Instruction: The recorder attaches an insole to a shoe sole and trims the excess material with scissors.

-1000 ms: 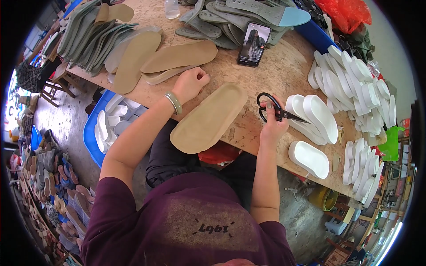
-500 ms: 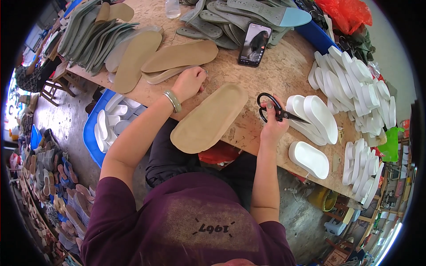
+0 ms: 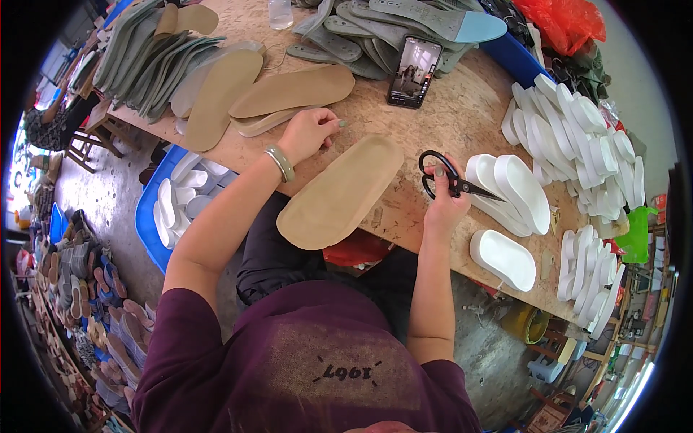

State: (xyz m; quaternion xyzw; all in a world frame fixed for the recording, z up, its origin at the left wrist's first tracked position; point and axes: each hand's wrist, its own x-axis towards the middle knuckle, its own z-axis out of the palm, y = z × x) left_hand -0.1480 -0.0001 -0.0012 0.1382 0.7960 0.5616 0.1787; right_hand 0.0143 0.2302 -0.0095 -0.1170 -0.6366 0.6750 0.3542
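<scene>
Spanning the view, a worn wooden workbench stands in a cluttered workshop, with a blue bin on the concrete floor. White moulded soles are stacked at the right. A tan insole overhangs the near edge; the left hand rests loosely curled beside it. The right hand grips black scissors.

one pair of black scissors and one phone with a lit screen are on the workbench. four tan insoles show: one large insole at the bench edge and three more tan insoles beyond it. one clear bottle stands at the far edge. one blue crate sits below. the white soles and the grey-green insoles lie in overlapping stacks, too many to count exactly.
</scene>
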